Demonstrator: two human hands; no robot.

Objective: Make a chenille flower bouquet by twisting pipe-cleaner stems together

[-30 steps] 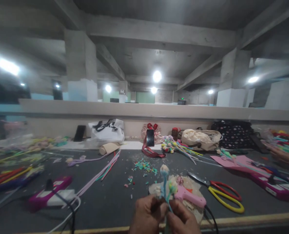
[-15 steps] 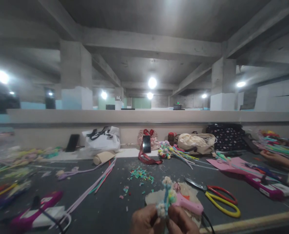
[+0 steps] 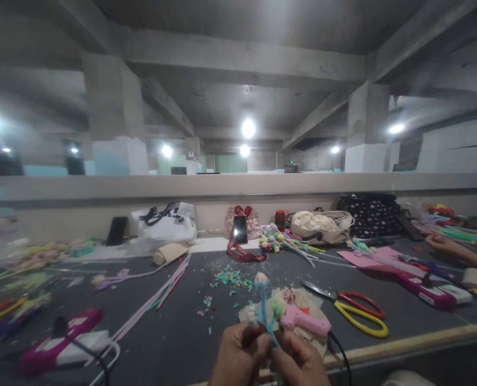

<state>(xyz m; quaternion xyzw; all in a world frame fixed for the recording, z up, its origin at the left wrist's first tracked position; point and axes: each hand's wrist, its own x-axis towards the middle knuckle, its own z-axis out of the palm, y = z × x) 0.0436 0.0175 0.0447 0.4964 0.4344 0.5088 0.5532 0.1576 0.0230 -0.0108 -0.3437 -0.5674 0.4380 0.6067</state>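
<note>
Both of my hands are at the front edge of the table, pinching a light blue pipe-cleaner flower point(image 3: 263, 303) by its stem. My left hand point(image 3: 240, 351) grips it from the left, and my right hand point(image 3: 298, 358) closes on it from the right. The stem stands nearly upright, topped by a pale fluffy tip. Its lower end is hidden by my fingers. Just beyond my right hand lies a pink glue gun point(image 3: 307, 320) on a crumpled pale sheet point(image 3: 314, 343). Scissors point(image 3: 353, 311) with red and yellow handles lie open to the right.
Teal clippings point(image 3: 232, 277) are scattered ahead of my hands. Lilac pipe cleaners point(image 3: 141, 305) and a magenta-and-white device point(image 3: 67, 340) lie left. A bundle of colourful flowers point(image 3: 272, 238) and a propped phone point(image 3: 240, 229) are behind. A co-worker's hand point(image 3: 439, 246) reaches in at right.
The pipe-cleaner flower has been raised and shifted slightly left, with more of its blue stem showing. My fingers have come closer together around it. The view has tilted down slightly.
</note>
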